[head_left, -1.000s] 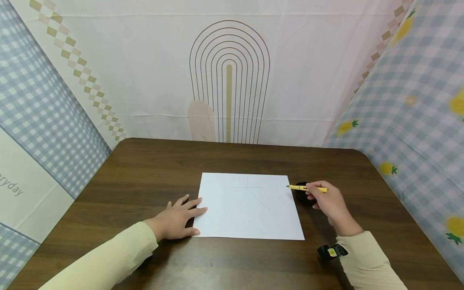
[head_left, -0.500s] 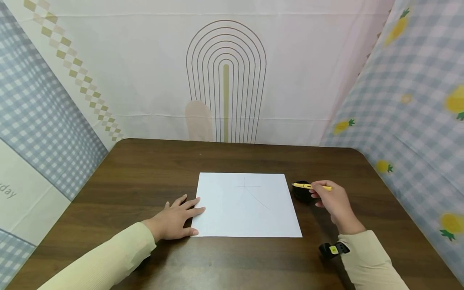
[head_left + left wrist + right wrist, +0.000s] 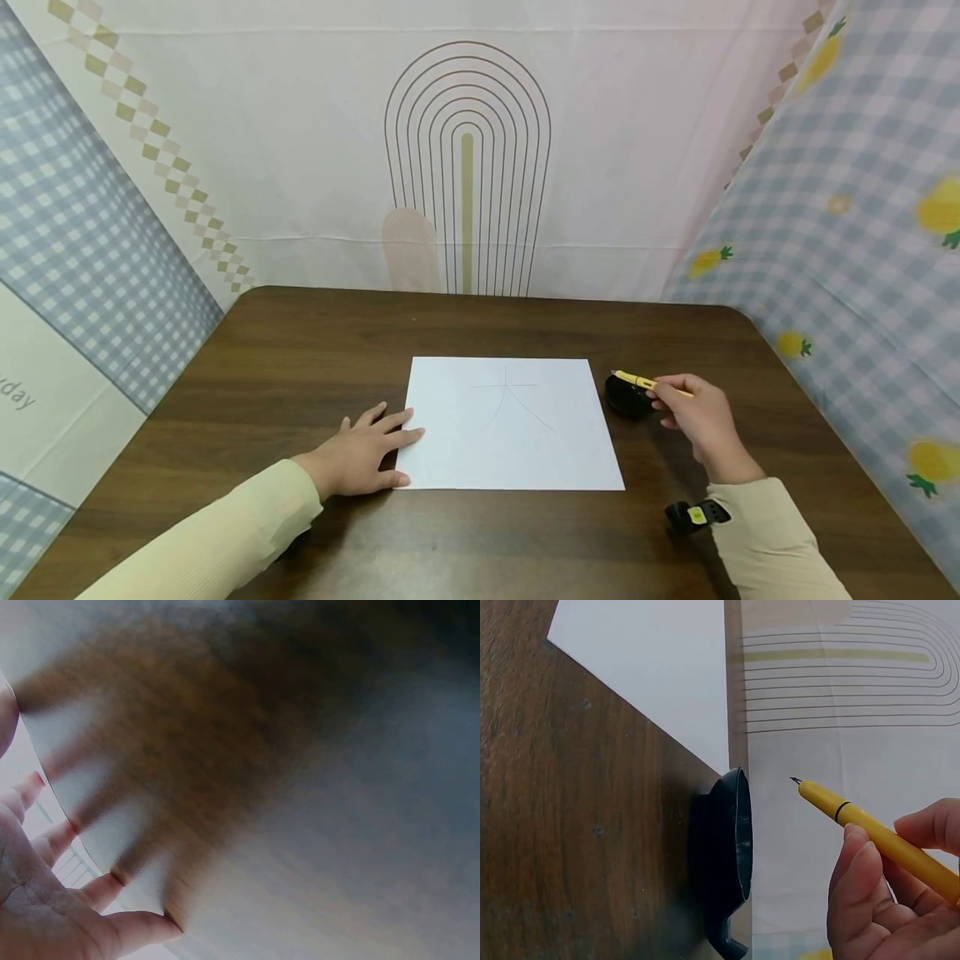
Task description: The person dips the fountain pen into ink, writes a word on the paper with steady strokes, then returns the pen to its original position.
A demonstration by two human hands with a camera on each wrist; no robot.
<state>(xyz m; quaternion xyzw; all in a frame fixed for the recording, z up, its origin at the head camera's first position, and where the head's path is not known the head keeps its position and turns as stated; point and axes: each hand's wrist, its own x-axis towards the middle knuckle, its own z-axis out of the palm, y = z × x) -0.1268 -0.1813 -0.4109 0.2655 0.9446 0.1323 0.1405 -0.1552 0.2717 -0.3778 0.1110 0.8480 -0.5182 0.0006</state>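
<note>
A white sheet of paper (image 3: 517,462) lies on the table, with thin dark strokes in its upper part. My left hand (image 3: 358,458) rests on its left edge, fingers spread and fingertips on the paper. My right hand (image 3: 697,425) pinches a yellow fountain pen (image 3: 637,381) between thumb and fingers, nib pointing away to the left. In the right wrist view the pen (image 3: 885,838) is uncapped, its dark nib showing. Below it in the head view is a small black dish (image 3: 622,404), just right of the paper; the right wrist view shows its shallow bowl and curved stub.
The brown wooden table (image 3: 337,333) has rounded far corners. A white printed cloth (image 3: 315,167) hangs behind it, and blue checked cloths hang at the left and right sides. A black band with a small device (image 3: 697,517) sits at the right wrist.
My right hand has moved right with the fountain pen, taking the nib from the paper's right edge to over the black dish. My left hand stays on the paper. The head view has shifted slightly.
</note>
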